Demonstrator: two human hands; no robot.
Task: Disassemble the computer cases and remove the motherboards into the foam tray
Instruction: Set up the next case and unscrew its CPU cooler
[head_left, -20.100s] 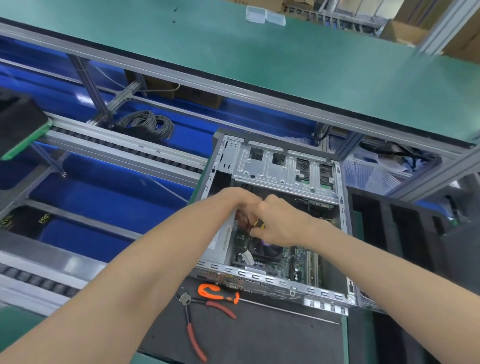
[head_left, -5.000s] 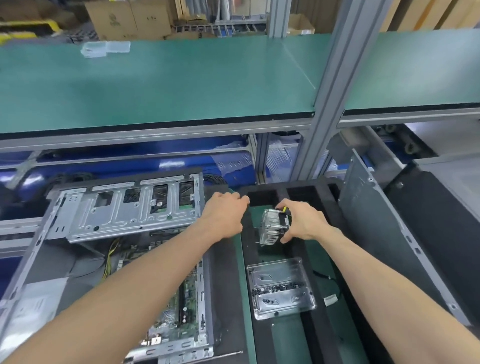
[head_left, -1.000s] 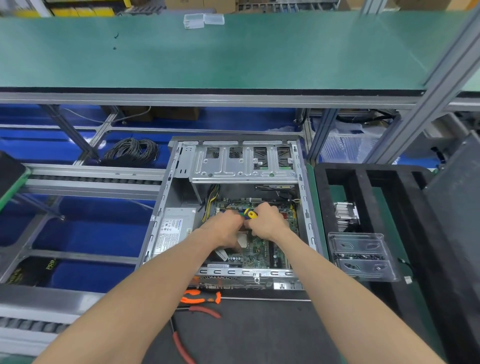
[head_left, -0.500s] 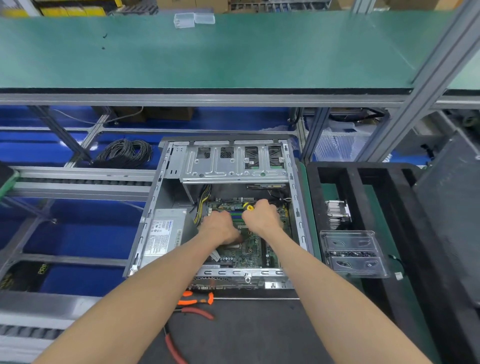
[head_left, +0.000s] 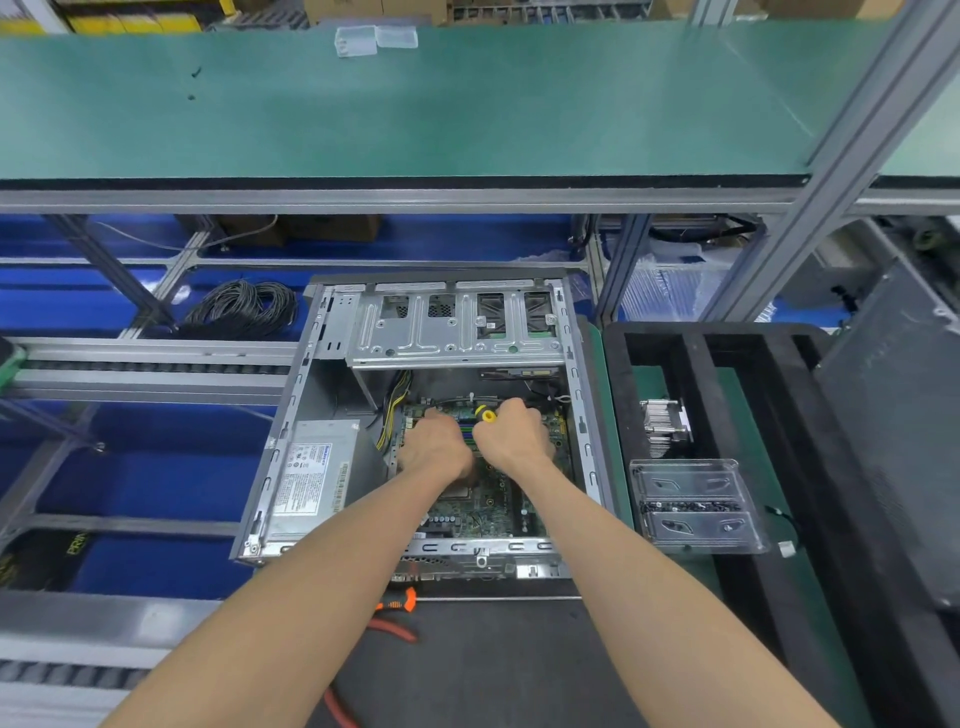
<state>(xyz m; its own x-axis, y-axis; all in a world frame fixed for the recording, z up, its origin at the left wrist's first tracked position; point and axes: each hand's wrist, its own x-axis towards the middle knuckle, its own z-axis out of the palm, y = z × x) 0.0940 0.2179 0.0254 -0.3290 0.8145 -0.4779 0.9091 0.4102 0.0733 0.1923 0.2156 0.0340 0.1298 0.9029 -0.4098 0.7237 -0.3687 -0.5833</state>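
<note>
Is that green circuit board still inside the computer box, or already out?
Still inside. The circuit board lies flat on the floor of the open computer box, and both hands are working on it there.

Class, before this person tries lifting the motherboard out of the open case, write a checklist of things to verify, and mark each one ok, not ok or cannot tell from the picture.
1. Side panel off the computer case: ok, the inside is open to view.
2. Heatsink off the motherboard: ok, it lies in the foam tray.
3. Cables unplugged: not ok, the yellow and black wires run to the board's left edge.
4. All mounting screws out: cannot tell, both hands hide part of the board.
5. Hands free: not ok, the right hand grips a yellow-handled screwdriver; the left hand rests on the board.
6. Free slot in the tray: ok, empty channels show.
</note>
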